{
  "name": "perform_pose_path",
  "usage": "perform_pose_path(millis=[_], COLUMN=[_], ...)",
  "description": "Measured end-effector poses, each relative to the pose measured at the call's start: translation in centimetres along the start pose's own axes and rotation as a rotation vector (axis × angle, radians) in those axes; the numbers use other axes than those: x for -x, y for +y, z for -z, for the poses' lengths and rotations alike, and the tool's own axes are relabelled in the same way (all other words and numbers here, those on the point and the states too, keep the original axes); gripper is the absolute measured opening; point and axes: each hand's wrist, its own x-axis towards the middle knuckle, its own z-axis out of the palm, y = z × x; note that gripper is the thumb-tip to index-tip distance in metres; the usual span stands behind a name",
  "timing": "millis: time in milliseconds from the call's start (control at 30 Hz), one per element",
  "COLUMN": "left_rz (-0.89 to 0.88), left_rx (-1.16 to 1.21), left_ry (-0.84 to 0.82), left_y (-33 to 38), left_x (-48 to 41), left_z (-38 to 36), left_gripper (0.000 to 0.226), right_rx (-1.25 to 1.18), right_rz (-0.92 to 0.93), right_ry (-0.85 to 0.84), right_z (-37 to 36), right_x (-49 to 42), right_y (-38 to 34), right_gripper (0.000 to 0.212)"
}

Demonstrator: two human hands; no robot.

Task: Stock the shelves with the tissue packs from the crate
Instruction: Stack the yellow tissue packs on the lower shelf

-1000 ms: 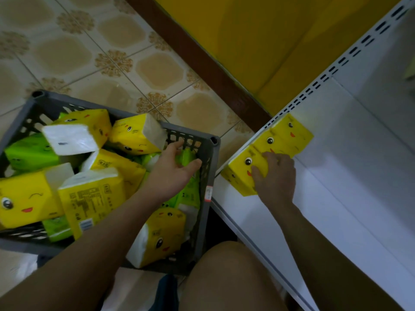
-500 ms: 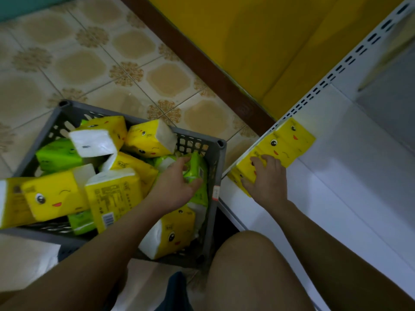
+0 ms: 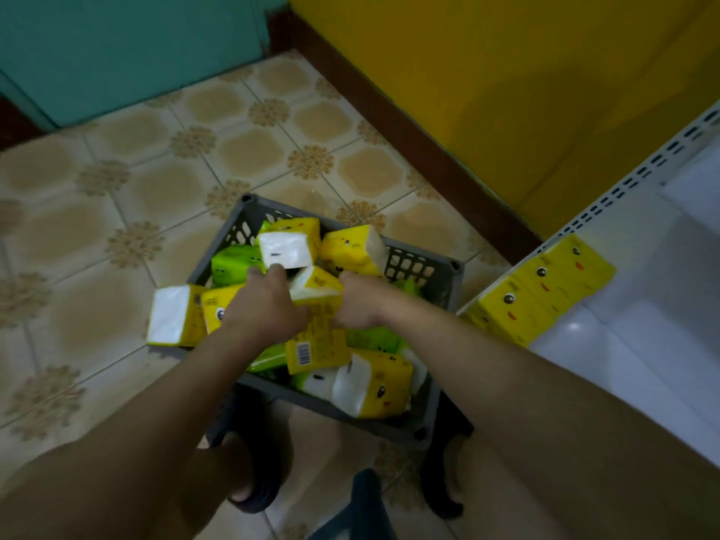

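Note:
A grey slatted crate [image 3: 422, 420] on the tiled floor holds several yellow and green tissue packs. Both hands reach into it. My left hand [image 3: 263, 304] and my right hand [image 3: 360, 302] grip the two sides of one upright yellow tissue pack [image 3: 317, 339] with a barcode on its face. A row of yellow tissue packs [image 3: 545, 292] with cartoon faces lies on the white shelf [image 3: 643, 344] at the right, by its left end.
A white perforated shelf upright [image 3: 639, 173] runs up the right side beside a yellow wall [image 3: 506, 72] with a dark skirting. One yellow pack [image 3: 175, 315] overhangs the crate's left rim. My knee and sandalled feet are below the crate.
My right hand left the packs on the shelf and moved into the crate. My left hand let go of a green pack. Both now hold a yellow pack. The view swung left.

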Motion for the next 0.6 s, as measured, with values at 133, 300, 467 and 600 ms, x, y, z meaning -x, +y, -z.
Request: perform_pose_path(millis=[133, 300, 467, 600], left_rz=[0.067, 0.344, 0.56, 0.564], left_rx=[0.301, 0.851, 1.588, 1.663], left_ry=[-0.296, -0.137, -0.363, -0.353], left_y=[-2.0, -0.5, -1.7, -1.2], left_x=[1.2, 1.6, 2.8, 5.2], left_z=[-3.7, -3.9, 1.8, 4.2], left_gripper=[0.087, 0.087, 0.088, 0.065], right_rx=[-0.588, -1.103, -0.875, -0.929], right_rz=[-0.084, -0.254, 0.009, 0.143], right_ry=[0.022, 0.047, 0.272, 0.313], right_z=[-2.9, -3.0, -0.8, -1.2], right_x=[-0.4, 0.5, 3.0, 7.3], right_y=[-0.1, -1.2, -1.3, -1.1], right_gripper=[0.058, 0.046, 0.025, 0.01])
